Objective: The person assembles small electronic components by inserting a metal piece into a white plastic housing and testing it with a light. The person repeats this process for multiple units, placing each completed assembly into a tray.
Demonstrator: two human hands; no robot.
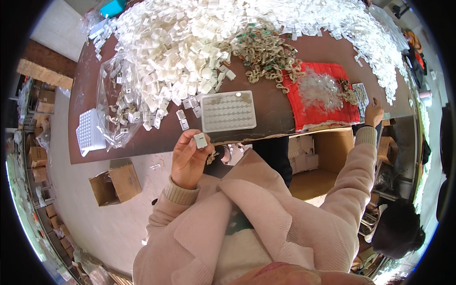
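Note:
My left hand [186, 161] is raised at the table's front edge, thumb and fingers closed on a small white plastic casing [200, 140] with a dark slot. Beige, chain-like pieces [212, 157] hang just below those fingers; whether the hand holds them too is unclear. Just beyond, a white tray with rows of dimples [228, 127] lies on the table. My right hand [374, 113] reaches to the table's right side, fingers curled beside a grey speckled flat piece [361, 96]. What those fingers pinch, if anything, is too small to make out.
A large heap of white casings [180, 42] covers the table's back. Tangled beige parts [266, 50] lie before it, near a red cloth [299, 111] bearing clear pieces [320, 88]. A clear bag [107, 95] and stacked trays [90, 130] sit left. A cardboard box [127, 183] stands below.

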